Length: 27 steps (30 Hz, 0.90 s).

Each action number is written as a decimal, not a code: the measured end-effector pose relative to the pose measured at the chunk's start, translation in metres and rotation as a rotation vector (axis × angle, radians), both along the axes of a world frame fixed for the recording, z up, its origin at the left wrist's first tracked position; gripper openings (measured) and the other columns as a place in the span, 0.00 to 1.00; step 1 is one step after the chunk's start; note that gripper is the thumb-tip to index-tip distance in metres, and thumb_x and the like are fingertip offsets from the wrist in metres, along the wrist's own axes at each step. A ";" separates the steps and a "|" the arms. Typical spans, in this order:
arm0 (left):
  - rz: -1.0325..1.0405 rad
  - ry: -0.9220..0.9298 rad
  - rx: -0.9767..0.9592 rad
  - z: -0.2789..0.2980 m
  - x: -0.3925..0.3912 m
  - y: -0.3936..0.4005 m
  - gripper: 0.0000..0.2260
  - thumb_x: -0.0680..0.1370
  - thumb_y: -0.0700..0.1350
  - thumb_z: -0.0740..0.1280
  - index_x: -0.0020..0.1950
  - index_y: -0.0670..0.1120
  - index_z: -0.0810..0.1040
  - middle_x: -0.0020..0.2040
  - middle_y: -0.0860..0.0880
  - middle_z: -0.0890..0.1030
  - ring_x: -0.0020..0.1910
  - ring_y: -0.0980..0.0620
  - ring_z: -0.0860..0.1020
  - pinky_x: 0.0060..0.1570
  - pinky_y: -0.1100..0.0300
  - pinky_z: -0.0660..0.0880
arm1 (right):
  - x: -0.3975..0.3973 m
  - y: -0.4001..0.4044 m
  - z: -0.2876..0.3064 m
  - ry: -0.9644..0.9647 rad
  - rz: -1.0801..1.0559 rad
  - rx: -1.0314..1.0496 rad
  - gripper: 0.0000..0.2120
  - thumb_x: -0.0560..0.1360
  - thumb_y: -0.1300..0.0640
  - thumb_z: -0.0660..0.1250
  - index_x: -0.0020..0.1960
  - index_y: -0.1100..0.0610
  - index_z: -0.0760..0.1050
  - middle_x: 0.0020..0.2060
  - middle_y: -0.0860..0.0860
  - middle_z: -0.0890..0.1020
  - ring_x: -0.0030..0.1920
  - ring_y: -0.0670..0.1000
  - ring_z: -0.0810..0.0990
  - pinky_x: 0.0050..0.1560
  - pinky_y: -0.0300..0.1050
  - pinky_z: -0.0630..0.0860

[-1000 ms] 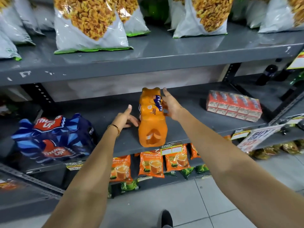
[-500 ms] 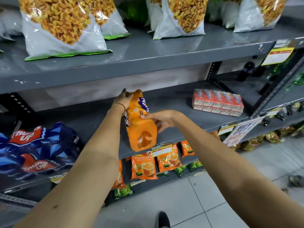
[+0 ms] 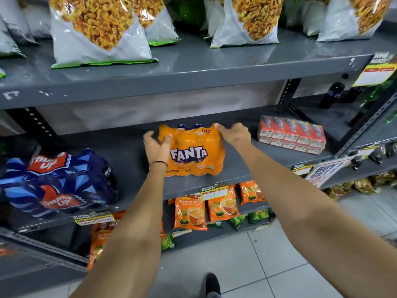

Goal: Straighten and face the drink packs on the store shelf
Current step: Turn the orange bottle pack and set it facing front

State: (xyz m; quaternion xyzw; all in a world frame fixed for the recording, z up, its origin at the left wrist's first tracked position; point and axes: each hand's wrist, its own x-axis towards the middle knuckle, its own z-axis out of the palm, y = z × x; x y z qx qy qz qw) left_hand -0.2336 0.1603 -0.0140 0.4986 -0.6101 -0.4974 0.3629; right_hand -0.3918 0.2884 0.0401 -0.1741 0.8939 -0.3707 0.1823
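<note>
Head view shows us both hands on the orange drink pack (image 3: pixel 194 151), which stands on the middle shelf (image 3: pixel 236 173) near its front edge, between the blue drink pack (image 3: pixel 58 181) to the left and the red carton pack (image 3: pixel 292 134) to the right, well apart from both. Our left hand (image 3: pixel 156 145) is curled around the pack's upper left corner, fingers closed onto the wrap, thumb across the front. Our right hand (image 3: pixel 234 133) pinches the upper right corner from above, fingers folded over the top edge. We hold it by the two top corners because, as we judge it, that grip lets us swivel the pack and keep it upright while squaring it to the shelf edge. Its printed front faces us and the lettering reads level, so this pack looks nearly faced; it may only need nudging flush with the front lip. The blue pack lies slumped and angled, so we reckon it needs straightening too

Counting: one orange pack, one blue pack, one red carton pack, two hands. On the top shelf (image 3: pixel 193 67) we count at least six snack bags (image 3: pixel 101 33), some cut off by the frame. Below hang several orange tea pouches (image 3: pixel 189 209); we cannot tell exactly how many
</note>
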 end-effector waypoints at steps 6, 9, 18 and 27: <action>-0.069 -0.006 0.120 -0.002 0.008 0.007 0.26 0.77 0.54 0.62 0.74 0.50 0.63 0.66 0.43 0.75 0.60 0.43 0.77 0.61 0.45 0.74 | 0.022 -0.003 -0.009 -0.409 0.005 -0.102 0.37 0.75 0.35 0.60 0.75 0.57 0.60 0.71 0.57 0.70 0.68 0.63 0.72 0.66 0.62 0.71; -0.061 -0.045 0.084 0.002 0.012 0.013 0.23 0.77 0.54 0.62 0.71 0.49 0.67 0.63 0.43 0.77 0.59 0.43 0.78 0.59 0.47 0.75 | 0.025 -0.002 -0.010 -0.409 0.019 -0.108 0.36 0.75 0.35 0.59 0.74 0.56 0.61 0.71 0.57 0.71 0.68 0.63 0.72 0.66 0.63 0.71; -0.050 -0.104 0.047 0.000 0.026 0.028 0.24 0.75 0.57 0.62 0.69 0.50 0.68 0.64 0.45 0.77 0.61 0.44 0.76 0.62 0.44 0.73 | 0.029 0.013 -0.012 -0.439 0.045 -0.119 0.34 0.76 0.38 0.61 0.75 0.56 0.59 0.72 0.57 0.69 0.70 0.63 0.70 0.67 0.63 0.70; -0.025 -0.300 -0.223 0.017 0.018 0.034 0.28 0.77 0.50 0.62 0.76 0.46 0.59 0.77 0.44 0.61 0.76 0.43 0.60 0.73 0.43 0.60 | 0.025 0.029 -0.006 -0.367 -0.010 -0.173 0.38 0.76 0.33 0.52 0.76 0.58 0.57 0.75 0.56 0.65 0.72 0.60 0.66 0.70 0.57 0.65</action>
